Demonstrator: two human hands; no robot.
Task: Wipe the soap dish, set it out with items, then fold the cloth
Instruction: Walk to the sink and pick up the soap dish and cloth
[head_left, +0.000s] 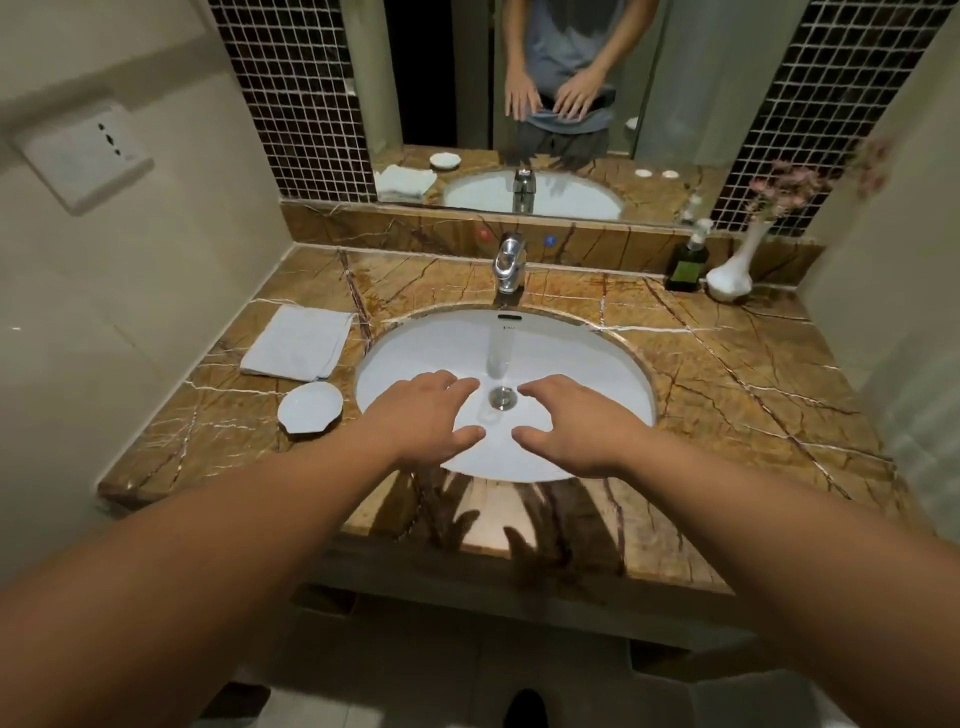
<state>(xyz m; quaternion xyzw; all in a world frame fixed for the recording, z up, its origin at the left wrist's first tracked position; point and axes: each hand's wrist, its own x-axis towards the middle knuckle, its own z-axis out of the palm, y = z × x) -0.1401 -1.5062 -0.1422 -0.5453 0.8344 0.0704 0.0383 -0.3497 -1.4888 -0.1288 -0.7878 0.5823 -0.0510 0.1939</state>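
While both arms reach forward over the basin, neither hand has taken hold of anything. The left hand (423, 415) and the right hand (576, 423) hover palm down above the white sink (597, 364), fingers spread and empty, one on each side of the metal drain (502, 396). They look poised at the start, not yet committed to a thing.

The soap dish (310, 408), a small white shell-shaped dish, sits on the brown marble tabletop (727, 374) just left of the basin, near the left hand and apart from it. Nothing lies in it. Just behind it, toward the wall, lies the cloth (298, 340), pale and folded into a neat rectangle. The two sit together on the same side, likely so the cloth can be picked up and put to the dish without crossing the sink.

The faucet (509, 265) stands at the back centre. In the far right corner, well away from the work, are a dark soap dispenser (688, 265) and a white vase (732, 273) of pink flowers. The mirror (519, 78) above reflects the person's torso and hands.

By my judgement the wiping has not begun; the left hand is best placed to reach the cloth or dish.
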